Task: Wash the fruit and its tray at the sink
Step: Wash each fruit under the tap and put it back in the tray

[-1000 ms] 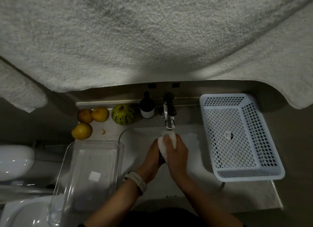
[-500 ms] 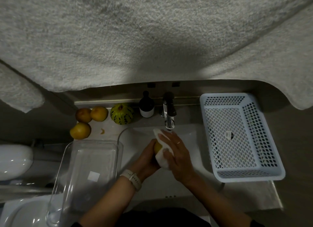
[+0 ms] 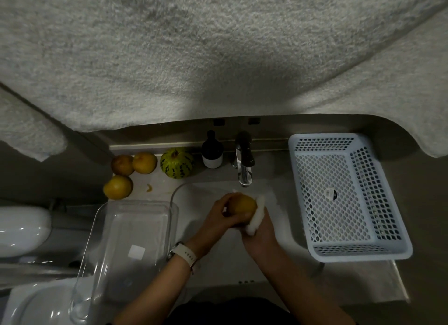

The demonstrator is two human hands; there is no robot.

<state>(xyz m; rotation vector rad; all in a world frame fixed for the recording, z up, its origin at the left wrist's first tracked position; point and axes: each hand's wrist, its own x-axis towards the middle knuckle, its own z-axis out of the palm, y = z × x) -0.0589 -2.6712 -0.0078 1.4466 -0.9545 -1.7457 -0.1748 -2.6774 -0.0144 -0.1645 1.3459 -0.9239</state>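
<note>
Both forearms reach in from the bottom, meeting over the middle. Left hand [image 3: 219, 214], with a watch [image 3: 185, 253] on its wrist, cups a yellow fruit [image 3: 243, 204]; right hand [image 3: 260, 232] grips a white sponge [image 3: 256, 215] against it.

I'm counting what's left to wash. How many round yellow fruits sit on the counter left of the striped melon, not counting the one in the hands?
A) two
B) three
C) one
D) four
B: three yellow fruits lie left of the melon; a fourth is in the left hand.
</note>
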